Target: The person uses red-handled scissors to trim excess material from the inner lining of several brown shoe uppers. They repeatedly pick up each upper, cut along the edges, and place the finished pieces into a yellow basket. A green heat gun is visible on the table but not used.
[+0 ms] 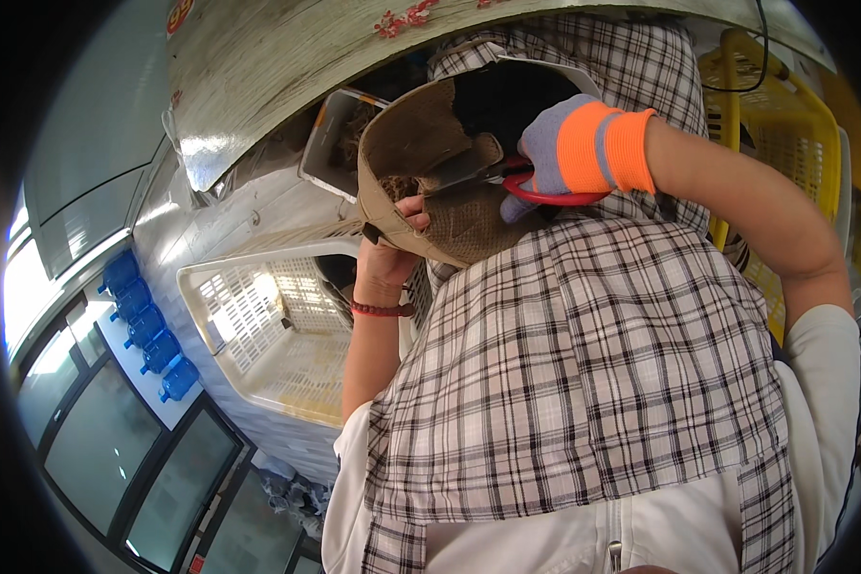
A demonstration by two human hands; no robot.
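Scissors (574,199) are reaching into a tan cap (478,225) lying over the apron (574,373); the gloved right hand (552,153) is wrapping their red handles, the bare left hand (390,256) is pinching the cap's rim. Left of the apron, a white basket (301,390) is standing.

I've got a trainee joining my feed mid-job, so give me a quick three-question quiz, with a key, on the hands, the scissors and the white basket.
1. Multiple choice: which hand holds the red-handled scissors? A) left B) right C) both
2. True or false: both hands wear gloves.
3. Fill in: the white basket is on the person's ____ side.

Key:
1. B: the right hand.
2. False: the left hand, gripping the brown item, is bare.
3. Left.
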